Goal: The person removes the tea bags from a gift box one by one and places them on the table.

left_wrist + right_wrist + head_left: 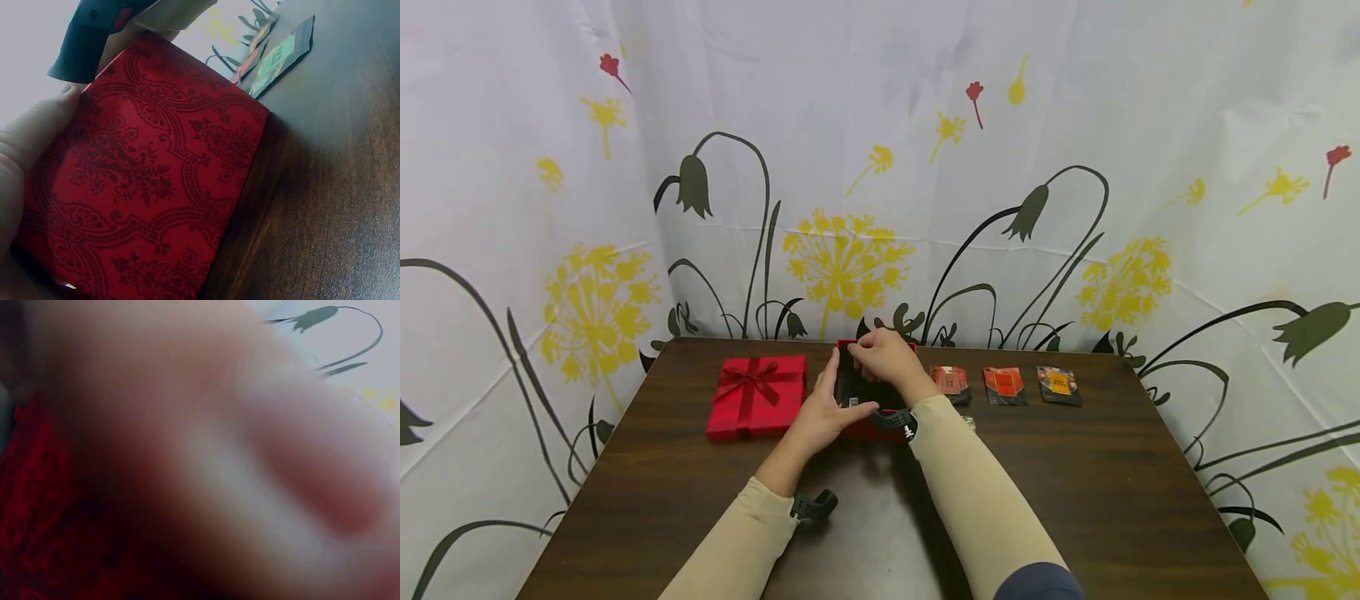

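Observation:
A red box (868, 429) with a dark damask pattern stands uncovered on the table, and black material (847, 385) shows inside it. My left hand (822, 414) touches the box's near left corner, its fingers straight along the left side. In the left wrist view its thumb (40, 131) lies at the top edge of the patterned wall (156, 169). My right hand (887, 362) reaches over the box, fingers bent down near the far left inside corner. I cannot tell whether those fingertips hold anything. The right wrist view is mostly blurred skin.
Left of the box lies a red lid (786, 408) with a dark red ribbon bow. Right of it are flat packets: a red-and-black one (951, 381), an orange one (1004, 386) and one with a yellow label (1059, 385). A green-labelled packet (281, 62) lies nearer. A floral curtain hangs behind.

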A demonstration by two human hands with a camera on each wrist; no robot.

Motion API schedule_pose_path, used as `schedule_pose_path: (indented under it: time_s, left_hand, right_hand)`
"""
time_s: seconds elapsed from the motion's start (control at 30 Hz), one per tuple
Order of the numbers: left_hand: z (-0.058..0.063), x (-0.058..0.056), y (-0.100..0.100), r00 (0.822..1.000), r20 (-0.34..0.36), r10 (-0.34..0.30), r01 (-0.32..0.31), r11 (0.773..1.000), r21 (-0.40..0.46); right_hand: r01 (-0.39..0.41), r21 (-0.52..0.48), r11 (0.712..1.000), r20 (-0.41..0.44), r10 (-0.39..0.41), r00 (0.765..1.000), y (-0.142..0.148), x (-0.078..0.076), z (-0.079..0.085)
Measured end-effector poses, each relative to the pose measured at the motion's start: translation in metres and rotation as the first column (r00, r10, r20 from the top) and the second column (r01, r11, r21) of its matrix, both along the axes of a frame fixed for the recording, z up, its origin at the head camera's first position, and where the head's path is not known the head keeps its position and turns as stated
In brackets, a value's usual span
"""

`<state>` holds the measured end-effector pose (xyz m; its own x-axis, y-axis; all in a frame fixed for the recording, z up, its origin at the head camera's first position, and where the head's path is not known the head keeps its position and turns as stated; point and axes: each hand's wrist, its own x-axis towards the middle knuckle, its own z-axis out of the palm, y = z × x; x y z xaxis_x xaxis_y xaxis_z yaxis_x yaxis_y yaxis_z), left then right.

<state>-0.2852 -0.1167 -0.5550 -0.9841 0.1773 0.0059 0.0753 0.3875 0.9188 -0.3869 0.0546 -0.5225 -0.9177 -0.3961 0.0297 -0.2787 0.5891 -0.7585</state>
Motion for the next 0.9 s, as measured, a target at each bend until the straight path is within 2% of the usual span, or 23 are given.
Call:
schedule_pose_path:
  time_s: [0.07, 0.17, 0.37, 0.67, 0.9]
  left_hand:
    - [0.0008, -0.0004, 0.0005, 1.000, 0.002, 0.001, -0.001, 1.000, -0.006]
    - [0.0013, -0.0003, 0.0014, 1.000, 0.007, 0.001, -0.001, 1.000, -0.015]
    - [0.0022, -0.0015, 0.0010, 1.000, 0.009, 0.000, 0.000, 1.000, -0.028]
    - [0.0025, -0.0029, -0.0006, 1.000, 0.021, -0.015, 0.015, 1.000, -0.009]
    - [0.0003, -0.0043, -0.0037, 1.000, 0.000, -0.027, 0.027, 0.999, -0.042]
  right_hand:
    - [-0.043, 0.094, 0.995, 0.017, 0.042, 0.999, -0.0009, -0.0015, 0.0000]
    - [-0.112, 0.214, 0.970, 0.035, 0.107, 0.994, -0.0023, -0.0026, -0.0003]
    - [-0.140, 0.306, 0.942, 0.043, 0.133, 0.990, -0.0056, -0.0044, -0.0030]
    - [-0.222, 0.350, 0.910, 0.085, 0.205, 0.975, -0.0068, -0.0048, -0.0075]
    - [-0.306, 0.321, 0.896, 0.164, 0.265, 0.950, -0.0063, -0.0016, -0.0060]
